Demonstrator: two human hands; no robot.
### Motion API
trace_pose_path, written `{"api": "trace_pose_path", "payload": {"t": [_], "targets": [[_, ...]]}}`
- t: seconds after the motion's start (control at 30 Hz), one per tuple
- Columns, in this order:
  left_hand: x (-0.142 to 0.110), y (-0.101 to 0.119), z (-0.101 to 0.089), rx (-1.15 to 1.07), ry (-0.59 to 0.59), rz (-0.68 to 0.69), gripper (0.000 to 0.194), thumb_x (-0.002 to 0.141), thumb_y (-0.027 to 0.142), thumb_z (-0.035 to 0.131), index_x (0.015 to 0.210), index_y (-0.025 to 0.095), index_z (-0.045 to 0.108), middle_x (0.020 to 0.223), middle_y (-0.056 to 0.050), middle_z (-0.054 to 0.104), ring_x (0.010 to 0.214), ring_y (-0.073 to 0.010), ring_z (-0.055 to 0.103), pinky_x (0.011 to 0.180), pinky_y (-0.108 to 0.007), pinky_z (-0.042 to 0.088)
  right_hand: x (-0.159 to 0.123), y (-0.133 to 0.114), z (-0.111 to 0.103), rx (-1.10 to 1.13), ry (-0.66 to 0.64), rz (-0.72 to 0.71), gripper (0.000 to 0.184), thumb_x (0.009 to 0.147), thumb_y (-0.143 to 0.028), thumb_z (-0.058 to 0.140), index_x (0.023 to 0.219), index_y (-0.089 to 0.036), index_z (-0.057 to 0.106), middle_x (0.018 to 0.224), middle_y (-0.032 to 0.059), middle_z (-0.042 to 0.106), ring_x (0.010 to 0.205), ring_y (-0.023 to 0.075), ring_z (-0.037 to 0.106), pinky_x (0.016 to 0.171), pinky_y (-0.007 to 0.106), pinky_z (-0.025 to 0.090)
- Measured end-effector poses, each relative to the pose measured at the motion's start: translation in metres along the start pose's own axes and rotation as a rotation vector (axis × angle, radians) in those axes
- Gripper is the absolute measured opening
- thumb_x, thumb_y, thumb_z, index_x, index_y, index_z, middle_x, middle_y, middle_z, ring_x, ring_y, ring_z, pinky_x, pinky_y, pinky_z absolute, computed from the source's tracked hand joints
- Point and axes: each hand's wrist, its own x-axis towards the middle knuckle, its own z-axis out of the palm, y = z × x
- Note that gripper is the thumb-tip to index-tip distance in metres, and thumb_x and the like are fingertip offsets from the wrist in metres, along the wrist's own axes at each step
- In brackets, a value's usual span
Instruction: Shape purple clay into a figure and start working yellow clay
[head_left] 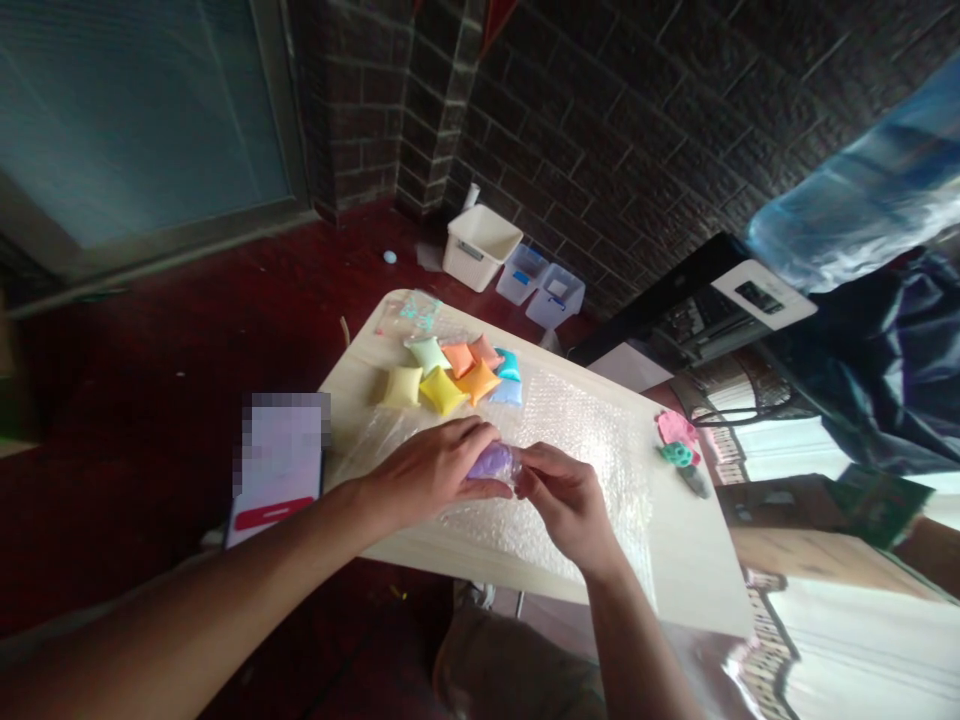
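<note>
Head view: pale surface of the tabletop (694,560) shows between the bubble wrap (585,420) and its right edge, where three small lumps (677,453) lie. Beyond the far edge, at upper centre, stand one white basket (480,250) and two clear bins (556,296), contents unclear. Eight coloured packets (442,391) cluster near centre. Just below, the left hand (435,470) grasps one purple packet (490,462); the right hand's (566,500) fingers pinch its clear end.

Table (701,575): pale wood
Left: clear bag (409,314), coloured packets (444,391)
Middle: bubble wrap (592,425)
Right end: pink, green, grey lumps (678,454)
</note>
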Motion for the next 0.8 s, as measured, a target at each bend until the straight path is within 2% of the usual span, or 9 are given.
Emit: {"api": "trace_pose_path", "payload": {"t": [0.2, 0.3, 0.47, 0.63, 0.8], "targets": [[0.002, 0.003, -0.005, -0.012, 0.028, 0.021, 0.047, 0.097, 0.056, 0.069, 0.114, 0.012, 0.064, 0.108, -0.012, 0.069, 0.099, -0.0268, 0.068, 0.083, -0.036, 0.052, -0.004, 0.009, 0.002, 0.242, -0.014, 0.223, 0.024, 0.099, -0.033, 0.071, 0.119, -0.029, 0.085, 0.077, 0.0031, 0.074, 0.062, 0.0137, 0.061, 0.061, 0.030, 0.052], [0.004, 0.003, -0.004, -0.174, 0.026, 0.000, 0.044, 0.099, 0.053, 0.069, 0.113, 0.012, 0.066, 0.106, -0.010, 0.070, 0.096, -0.0238, 0.067, 0.083, -0.034, 0.050, -0.005, 0.014, 0.001, 0.337, 0.000, 0.180, 0.023, 0.096, -0.029, 0.076, 0.117, -0.032, 0.085, 0.079, 0.0019, 0.073, 0.062, 0.0128, 0.062, 0.061, 0.029, 0.051], [0.008, 0.006, -0.006, -0.485, -0.082, -0.161, 0.042, 0.101, 0.055, 0.065, 0.103, 0.013, 0.071, 0.083, -0.001, 0.065, 0.074, -0.0151, 0.056, 0.066, -0.030, 0.040, -0.007, 0.012, 0.000, 0.300, 0.049, 0.086, 0.025, 0.096, -0.025, 0.076, 0.118, -0.034, 0.085, 0.080, 0.0007, 0.068, 0.062, 0.0119, 0.059, 0.059, 0.028, 0.047], [0.007, 0.007, -0.008, -0.581, -0.144, -0.243, 0.048, 0.099, 0.061, 0.063, 0.101, 0.014, 0.071, 0.078, 0.001, 0.059, 0.072, -0.0139, 0.050, 0.062, -0.029, 0.035, -0.006, 0.003, 0.001, 0.188, 0.020, 0.032, 0.029, 0.100, -0.025, 0.070, 0.124, -0.035, 0.082, 0.079, 0.0011, 0.067, 0.066, 0.0139, 0.059, 0.063, 0.030, 0.049], [0.007, 0.005, -0.006, -0.623, -0.193, -0.284, 0.049, 0.096, 0.063, 0.066, 0.091, 0.014, 0.068, 0.073, 0.003, 0.052, 0.069, -0.0128, 0.046, 0.060, -0.029, 0.032, -0.007, -0.001, -0.002, 0.102, -0.001, 0.006, 0.027, 0.101, -0.025, 0.066, 0.122, -0.032, 0.082, 0.082, 0.0015, 0.067, 0.071, 0.0155, 0.060, 0.066, 0.031, 0.050]]}}
